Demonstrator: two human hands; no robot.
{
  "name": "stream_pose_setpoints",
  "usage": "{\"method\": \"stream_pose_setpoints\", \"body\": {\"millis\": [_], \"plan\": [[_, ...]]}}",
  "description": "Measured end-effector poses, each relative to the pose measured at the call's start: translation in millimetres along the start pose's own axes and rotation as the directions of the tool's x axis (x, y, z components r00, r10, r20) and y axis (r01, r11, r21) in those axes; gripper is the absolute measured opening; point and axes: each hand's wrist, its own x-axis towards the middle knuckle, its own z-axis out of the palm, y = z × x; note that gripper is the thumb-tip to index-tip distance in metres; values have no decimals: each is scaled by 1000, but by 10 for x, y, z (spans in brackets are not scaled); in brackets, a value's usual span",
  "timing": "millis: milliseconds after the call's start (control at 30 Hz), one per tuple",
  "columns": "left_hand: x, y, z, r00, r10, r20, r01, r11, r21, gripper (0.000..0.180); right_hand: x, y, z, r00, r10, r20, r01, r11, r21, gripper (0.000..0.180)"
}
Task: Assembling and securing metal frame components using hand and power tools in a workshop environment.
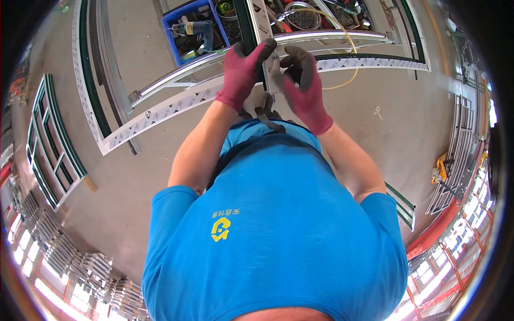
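Note:
Both my hands wear maroon gloves with dark palms and fingers. My left hand (pixel 242 70) is closed at the end of a film-covered bar (pixel 262 24) of a window frame, its thumb lying across the bar. Just right of that bar, my right hand (pixel 306 88) is raised with curled fingers; a gap shows between thumb and fingers, and they are slightly blurred. Nothing is plainly visible in it. The frame's near rail (pixel 176 107), covered in white printed film, runs left from the bar. Another rail (pixel 369 63) with dark green trim runs right.
Beyond the near rail sits a blue crate (pixel 170 33) with a power drill (pixel 199 31). Tools and a wire coil (pixel 303 20) lie right of it. A yellow hose (pixel 350 40) loops over the rail. Framed panels lie left (pixel 53 139) and right (pixel 460 144); metal profiles (pixel 85 267) are stacked behind.

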Motion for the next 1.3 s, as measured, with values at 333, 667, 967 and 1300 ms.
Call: {"method": "stream_pose_setpoints", "body": {"millis": [333, 667, 967, 1300], "plan": [[120, -107, -19, 997, -80, 10, 80, 996, 25, 55, -79, 190, 202, 980, -195, 37, 188, 848, -496, 90], [227, -184, -61, 997, -38, 68, 37, 999, 23, 44, -151, 299, 109, 955, -283, 85, 289, 841, -456, 77], [576, -369, -366, 987, 2, 160, -15, 997, 79, 45, -832, 694, -478, 932, 363, -15, -348, 880, -324, 45], [952, -688, -561, 974, -60, 219, 29, 989, 142, 53, -1702, 1899, -968, 828, 525, -199, -561, 781, -274, 30]]}}
